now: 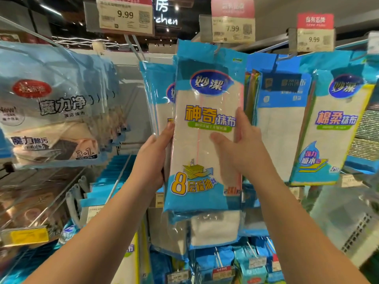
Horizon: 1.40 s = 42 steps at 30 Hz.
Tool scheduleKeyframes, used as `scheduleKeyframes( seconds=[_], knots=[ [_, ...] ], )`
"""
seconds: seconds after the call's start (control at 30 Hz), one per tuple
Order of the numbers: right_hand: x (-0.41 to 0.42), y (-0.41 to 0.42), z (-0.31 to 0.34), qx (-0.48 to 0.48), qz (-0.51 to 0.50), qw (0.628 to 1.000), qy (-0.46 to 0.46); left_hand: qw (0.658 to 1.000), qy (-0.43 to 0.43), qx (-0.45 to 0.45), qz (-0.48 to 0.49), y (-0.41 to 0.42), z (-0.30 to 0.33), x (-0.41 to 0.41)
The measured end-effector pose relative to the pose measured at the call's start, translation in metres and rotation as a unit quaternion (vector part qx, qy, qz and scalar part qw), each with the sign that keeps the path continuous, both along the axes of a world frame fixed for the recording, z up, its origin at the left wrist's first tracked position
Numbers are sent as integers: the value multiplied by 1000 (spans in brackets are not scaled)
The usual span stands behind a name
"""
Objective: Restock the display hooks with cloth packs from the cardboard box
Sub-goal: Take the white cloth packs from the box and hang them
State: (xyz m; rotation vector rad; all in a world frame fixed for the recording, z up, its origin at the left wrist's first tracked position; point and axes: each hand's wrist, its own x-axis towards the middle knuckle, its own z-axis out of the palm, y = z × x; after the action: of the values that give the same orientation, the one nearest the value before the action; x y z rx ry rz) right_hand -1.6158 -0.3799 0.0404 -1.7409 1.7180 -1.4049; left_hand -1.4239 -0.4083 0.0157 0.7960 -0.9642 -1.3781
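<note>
A blue-and-white cloth pack (207, 103) is raised in front of the display, its top edge at the metal hook (217, 50) under the 7.99 price tag (233, 30). My left hand (152, 158) grips the pack's left edge. My right hand (240, 144) holds the right edge, thumb across the front. Whether the hook passes through the pack's hole I cannot tell. Behind it hang more packs of the same kind (158, 89). The cardboard box is out of view.
Grey-blue cloth packs (53, 111) fill the hooks on the left. More blue packs (326, 128) hang to the right under a 9.99 tag (314, 38). Lower hooks with blue packs (246, 263) and price tags sit beneath my arms.
</note>
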Motion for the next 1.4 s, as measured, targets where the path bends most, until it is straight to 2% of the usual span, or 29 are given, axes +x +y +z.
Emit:
scheduleKeyframes(
  seconds=[0.2, 0.53, 0.73, 0.87, 1.1, 1.23, 1.33, 1.4],
  knots=[
    [-7, -34, -4, 19, -15, 1000, 14, 988, -119, -38, 95, 5, -15, 36],
    [9, -105, -8, 58, -56, 995, 62, 979, -124, 1, 163, 22, -47, 100],
    [18, -137, -21, 28, -83, 991, 97, 987, -106, 18, 120, 27, -59, 108],
    [23, -148, -19, 52, -94, 989, 103, 992, -87, 27, 90, 27, -62, 101],
    [22, -143, -22, 66, -76, 992, 69, 996, -72, 10, 53, 26, -59, 89],
    [27, -120, -19, -46, -64, 996, 32, 996, -75, -6, 38, 24, -59, 84],
    [34, -97, -8, -95, 18, 993, -69, 996, -88, -8, 30, 21, -60, 78],
    [38, -83, 1, -108, 65, 987, -102, 995, -93, -4, 23, 19, -61, 75]
  ],
)
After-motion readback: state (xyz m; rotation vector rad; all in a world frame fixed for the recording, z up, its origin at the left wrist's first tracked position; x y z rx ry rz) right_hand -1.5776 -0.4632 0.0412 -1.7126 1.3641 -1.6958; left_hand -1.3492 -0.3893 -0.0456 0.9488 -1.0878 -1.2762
